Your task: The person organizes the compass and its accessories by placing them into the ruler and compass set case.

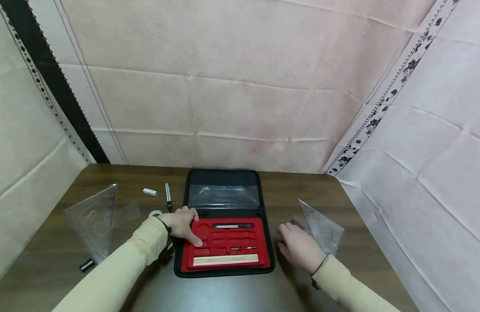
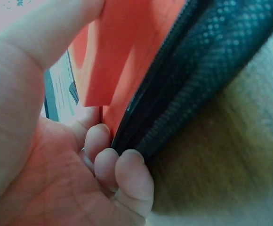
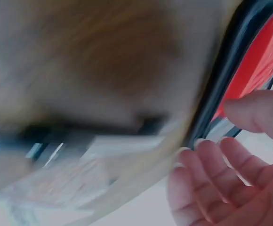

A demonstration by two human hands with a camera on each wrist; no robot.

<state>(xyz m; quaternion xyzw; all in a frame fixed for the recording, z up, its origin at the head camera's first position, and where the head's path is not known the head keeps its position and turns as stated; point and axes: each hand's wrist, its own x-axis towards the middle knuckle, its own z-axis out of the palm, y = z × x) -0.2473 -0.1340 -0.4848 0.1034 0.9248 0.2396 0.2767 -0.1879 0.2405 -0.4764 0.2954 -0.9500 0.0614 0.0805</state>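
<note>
In the head view a black zip case (image 1: 224,172) lies unfolded on the table, with a red moulded tray (image 1: 231,241) in its near half. Pale sticks (image 1: 226,260), a black-and-silver tool (image 1: 233,225) and two small pieces sit in the tray's slots. My left hand (image 1: 181,225) holds the case's left side, its thumb over the tray; in the left wrist view its curled fingertips (image 2: 132,165) meet the zip edge. To the right of the case, my right hand (image 1: 300,247) hovers with relaxed fingers, and nothing shows in it.
Clear set squares stand tilted at the left (image 1: 93,223) and right (image 1: 323,229) of the table. A white eraser (image 1: 149,191) and a silver-and-black pen-like tool (image 1: 168,197) lie behind my left hand. Cloth (image 1: 224,108) hangs along the back and both sides.
</note>
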